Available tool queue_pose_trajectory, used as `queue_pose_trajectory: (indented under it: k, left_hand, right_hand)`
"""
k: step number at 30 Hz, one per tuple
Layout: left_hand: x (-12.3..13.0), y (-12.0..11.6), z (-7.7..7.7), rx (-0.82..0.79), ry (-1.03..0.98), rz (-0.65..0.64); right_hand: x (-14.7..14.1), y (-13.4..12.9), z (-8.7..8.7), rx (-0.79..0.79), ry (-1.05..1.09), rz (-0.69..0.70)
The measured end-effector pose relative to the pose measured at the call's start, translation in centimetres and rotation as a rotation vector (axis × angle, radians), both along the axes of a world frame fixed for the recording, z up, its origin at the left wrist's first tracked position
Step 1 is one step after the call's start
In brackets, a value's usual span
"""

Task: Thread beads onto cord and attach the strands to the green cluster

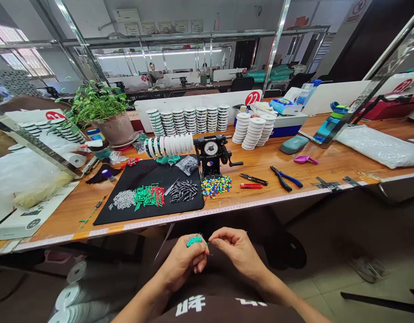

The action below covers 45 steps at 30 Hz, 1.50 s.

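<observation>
Two hands of ours work below the table [331, 163]: left hand [182, 264] clenches green beaded strip [194, 241], right hand [237, 251] pinches something too thin to tell.

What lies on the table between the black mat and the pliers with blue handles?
Between the black mat and the pliers, the head view shows a heap of mixed coloured beads, a slim dark tool and a red cutter.
</observation>
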State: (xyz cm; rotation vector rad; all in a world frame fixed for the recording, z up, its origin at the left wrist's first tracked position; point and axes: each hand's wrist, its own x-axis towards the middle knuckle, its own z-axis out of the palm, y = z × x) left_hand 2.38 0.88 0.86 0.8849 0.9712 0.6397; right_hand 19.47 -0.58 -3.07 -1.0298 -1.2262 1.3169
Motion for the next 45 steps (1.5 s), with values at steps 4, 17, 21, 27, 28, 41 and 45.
queue_pose_trajectory:
  k: [4, 17, 21, 27, 28, 41, 45]
  left_hand:
    - [0.0, 0.0, -0.7, 0.022, 0.024, -0.025]
    - [-0.8, 0.9, -0.5, 0.439, 0.411, -0.009]
    - [-1.6, 1.5, -0.6, 0.479, 0.468, -0.039]
    - [-1.5, 1.8, -1.1, 0.550, 0.467, -0.064]
    - [-1.4, 1.8, -1.1, 0.531, 0.436, -0.071]
    - [-5.1, 1.5, 0.7, 0.124, 0.097, 0.165]
    - [-3.9, 1.3, 0.5, 0.436, 0.380, 0.126]
  right_hand:
    - [-0.5, -0.4, -0.1, -0.009, 0.042, 0.050]
    - [-1.1, -0.5, 0.2, 0.038, -0.108, -0.026]
    - [-1.4, -0.6, 0.7, 0.351, -0.495, -0.114]
    - [-1.6, -0.4, 0.6, 0.468, -0.569, -0.227]
    - [-1.6, -0.5, 0.6, 0.450, -0.555, -0.222]
    - [10.8, 2.3, -5.4, 0.068, -0.614, -0.217]
    - [10.4, 1.1, -4.0, 0.087, -0.684, -0.105]
